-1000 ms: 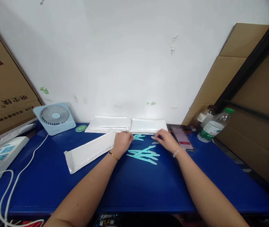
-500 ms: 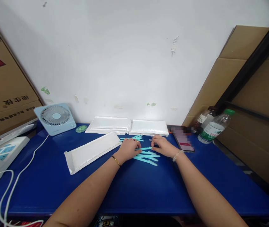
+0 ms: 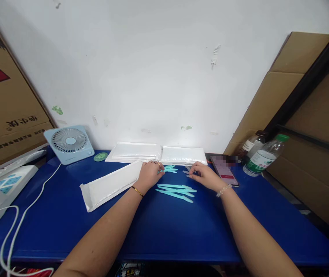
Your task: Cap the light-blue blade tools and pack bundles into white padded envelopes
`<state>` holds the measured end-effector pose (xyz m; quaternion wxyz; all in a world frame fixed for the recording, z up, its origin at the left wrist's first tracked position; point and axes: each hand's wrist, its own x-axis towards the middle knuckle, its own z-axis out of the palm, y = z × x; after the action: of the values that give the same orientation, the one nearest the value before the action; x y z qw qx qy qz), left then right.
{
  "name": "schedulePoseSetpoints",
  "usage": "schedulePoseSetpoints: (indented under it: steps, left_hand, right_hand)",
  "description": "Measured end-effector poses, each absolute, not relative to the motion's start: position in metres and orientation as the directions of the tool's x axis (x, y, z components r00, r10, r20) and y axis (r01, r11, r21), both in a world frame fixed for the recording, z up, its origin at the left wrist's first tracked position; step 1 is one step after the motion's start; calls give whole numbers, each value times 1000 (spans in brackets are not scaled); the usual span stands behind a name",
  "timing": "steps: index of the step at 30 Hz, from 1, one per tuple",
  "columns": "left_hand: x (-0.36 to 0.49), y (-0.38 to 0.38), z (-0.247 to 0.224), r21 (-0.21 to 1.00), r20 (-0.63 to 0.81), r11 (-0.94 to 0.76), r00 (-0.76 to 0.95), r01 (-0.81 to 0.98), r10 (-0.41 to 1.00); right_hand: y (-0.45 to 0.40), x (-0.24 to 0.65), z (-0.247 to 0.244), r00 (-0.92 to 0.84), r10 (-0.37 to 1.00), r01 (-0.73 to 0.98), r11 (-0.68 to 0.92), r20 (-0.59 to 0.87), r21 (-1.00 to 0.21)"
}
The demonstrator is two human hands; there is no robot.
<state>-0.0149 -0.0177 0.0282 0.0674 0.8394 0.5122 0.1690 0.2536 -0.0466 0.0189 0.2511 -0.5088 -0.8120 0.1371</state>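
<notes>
Several slim turquoise sticks that look like eyebrow razors [image 3: 176, 190] lie fanned out on the blue table in front of my hands. Behind them is a smaller bunch of the same razors [image 3: 170, 168]. My left hand [image 3: 151, 175] is at the left end of that rear bunch, thumb and fingers closed on a razor there; its grip is partly hidden. Small clear plastic pieces [image 3: 187, 172], like blade caps, lie right of the bunch. My right hand [image 3: 204, 176] is beside them, its fingertips pinched on one clear piece. A white padded envelope [image 3: 109, 186] reaches under my left hand.
Stacks of white padded envelopes [image 3: 135, 151] stand along the wall. At left are a light blue fan [image 3: 70, 144], a green disc [image 3: 100, 157] and a power strip [image 3: 5, 188] with white cables. To the right lie a phone [image 3: 224, 169] and a green-capped bottle [image 3: 264, 157].
The razor that was between both hands now lies with the front group. My left hand has moved back and left to the rear bunch; my right hand has shifted slightly right, among the clear pieces.
</notes>
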Motion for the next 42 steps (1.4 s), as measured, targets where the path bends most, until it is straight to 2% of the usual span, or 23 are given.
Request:
schedulePoseSetpoints:
  steps: [4,7,10,13,18,21,23,26,28,30,35,39,42]
  left_hand:
    - [-8,-27,27,338,122,-608,607,718,785]
    - [-2,-32,22,331,60,-638,659,695,750]
    - [2,-31,19,303,51,-627,645,717,762]
    - [2,-28,20,272,110,-621,617,736,779]
    - [-10,-16,26,248,263,-525,465,814,845]
    - [-17,-13,26,274,287,-465,390,842,875]
    - [-17,-14,27,313,270,-478,406,820,873]
    - [-12,-22,28,375,198,-585,554,719,809]
    - [-8,-29,29,394,148,-658,662,642,735]
    - [-4,-34,27,394,109,-699,725,597,681]
    - [2,-35,21,350,73,-713,741,607,667]
    - [-1,-28,23,270,167,-695,679,666,715]
    - [-9,-21,27,235,250,-619,568,750,784]
  right_hand:
    - [-57,242,21,-483,867,741,480,124,-471]
    - [-60,234,19,-490,866,764,479,94,-431]
    - [-59,229,18,-477,875,779,466,88,-420]
    - [-56,230,18,-464,875,769,474,135,-430]
    - [-45,246,18,-270,913,805,388,304,-450]
    - [-45,255,21,-212,922,803,354,325,-480]
    - [-50,257,25,-276,929,777,367,247,-511]
    - [-60,254,30,-449,893,731,390,37,-559]
    - [-64,249,30,-514,855,732,400,-63,-551]
    - [-66,245,28,-532,841,746,407,-103,-527]
    - [-64,238,25,-469,882,729,360,-42,-582]
    - [-58,243,24,-352,935,724,305,49,-619]
    - [-51,250,23,-200,960,761,277,194,-587]
